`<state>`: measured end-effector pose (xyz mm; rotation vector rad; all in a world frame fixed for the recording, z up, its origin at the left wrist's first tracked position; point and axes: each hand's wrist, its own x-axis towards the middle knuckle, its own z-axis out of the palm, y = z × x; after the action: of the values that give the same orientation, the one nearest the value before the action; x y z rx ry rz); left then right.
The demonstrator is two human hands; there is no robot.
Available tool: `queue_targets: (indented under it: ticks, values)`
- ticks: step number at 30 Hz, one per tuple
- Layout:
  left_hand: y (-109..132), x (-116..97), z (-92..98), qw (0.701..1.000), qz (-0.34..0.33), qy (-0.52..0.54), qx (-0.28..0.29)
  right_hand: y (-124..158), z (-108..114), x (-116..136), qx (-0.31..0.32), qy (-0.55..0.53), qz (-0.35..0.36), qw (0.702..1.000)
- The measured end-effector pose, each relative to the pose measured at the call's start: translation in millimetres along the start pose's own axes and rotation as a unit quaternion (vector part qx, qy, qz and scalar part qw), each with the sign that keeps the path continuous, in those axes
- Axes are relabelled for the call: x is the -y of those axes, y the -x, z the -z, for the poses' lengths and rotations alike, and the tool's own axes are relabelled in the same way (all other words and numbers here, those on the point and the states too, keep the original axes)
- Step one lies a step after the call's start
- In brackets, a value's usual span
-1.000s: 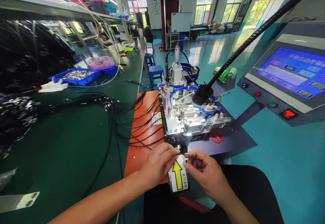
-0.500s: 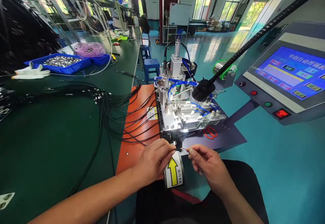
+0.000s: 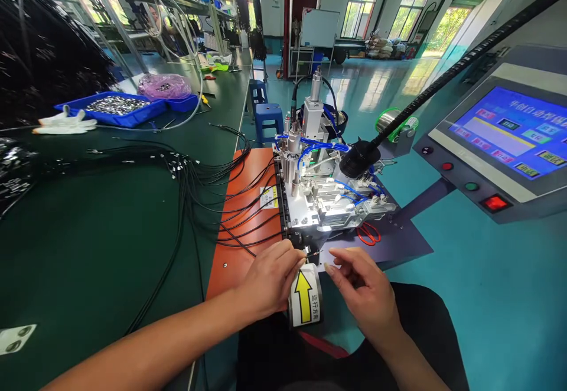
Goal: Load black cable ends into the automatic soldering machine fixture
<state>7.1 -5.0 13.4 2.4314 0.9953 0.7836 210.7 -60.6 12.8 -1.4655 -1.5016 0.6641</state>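
Between its thumb and fingers, my left hand (image 3: 275,274) pinches a thin black cable whose bare wire end (image 3: 316,253) sticks out to the right. My right hand (image 3: 364,283) is a short gap away from that end, thumb and forefinger apart, with nothing visible in it. Just below my left hand is a round drum with a white label (image 3: 306,296) bearing a yellow arrow. Several black cables (image 3: 248,231) run across the orange plate (image 3: 234,273) into the edge of the metal machine (image 3: 319,196).
Red-handled scissors (image 3: 368,234) lie on the machine base. A control screen (image 3: 509,131) stands at right, with a black flexible lamp (image 3: 359,159) over the machine. On the green bench (image 3: 101,243) are a cable bundle (image 3: 179,202), a blue tray of metal parts (image 3: 115,107) and white gloves (image 3: 66,122).
My right hand has let go of the wire end and its thumb and forefinger have parted. My left hand keeps its pinch on the cable. The view has shifted slightly.
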Motion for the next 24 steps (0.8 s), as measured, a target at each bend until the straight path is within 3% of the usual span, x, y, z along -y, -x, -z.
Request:
queue_targets:
  ticks: [3,15,24]
  values:
    - [0,-1,0.3,1.000,0.001,-0.017,0.012,0,-2,2,-0.002,0.027,0.039,0.999]
    - [-1,0,-1.1,0.999,-0.001,-0.035,0.027,1,-5,2,0.010,0.059,0.071,0.996]
    - [-2,0,-0.5,0.998,0.002,-0.043,0.035,5,-9,-9,0.000,0.107,0.138,0.985]
